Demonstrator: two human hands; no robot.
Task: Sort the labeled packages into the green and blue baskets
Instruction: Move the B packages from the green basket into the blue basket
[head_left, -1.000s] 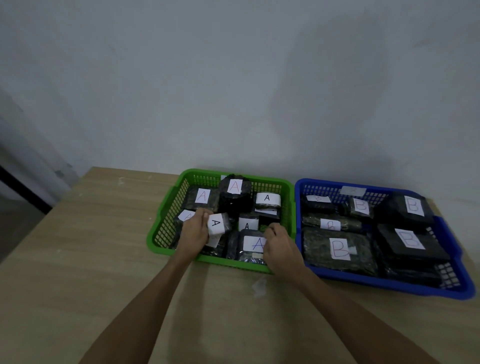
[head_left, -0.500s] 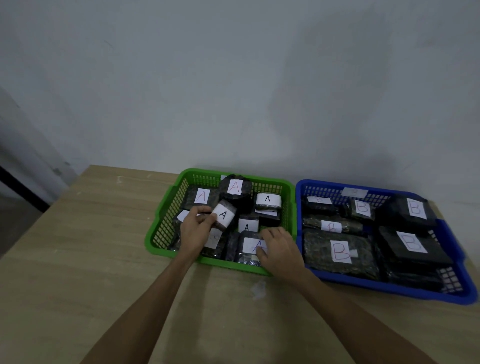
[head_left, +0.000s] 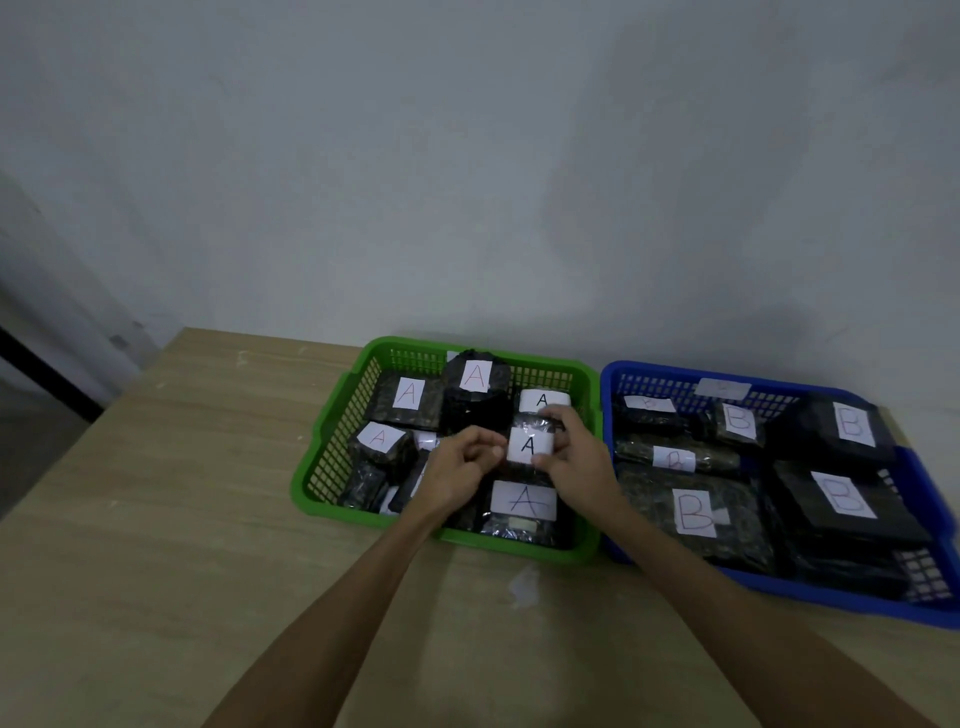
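Note:
A green basket (head_left: 332, 457) on the table holds several dark packages with white labels marked A. Beside it on the right, a blue basket (head_left: 914, 608) holds several dark packages labelled B. Over the green basket, a small package with a black A label (head_left: 527, 446) is gripped by both hands. My left hand (head_left: 460, 467) pinches its left edge, and my right hand (head_left: 574, 457) closes around its right side. Another A package (head_left: 522, 501) lies flat just in front of the held one.
The baskets stand side by side on a light wooden table (head_left: 182, 545) against a pale wall. A small white smear (head_left: 524, 584) marks the wood in front of the green basket. The table's left edge drops off to a dark floor.
My left hand carried the small A package from the basket's left part to its middle. My right hand rose from the front A package and took hold of the small one.

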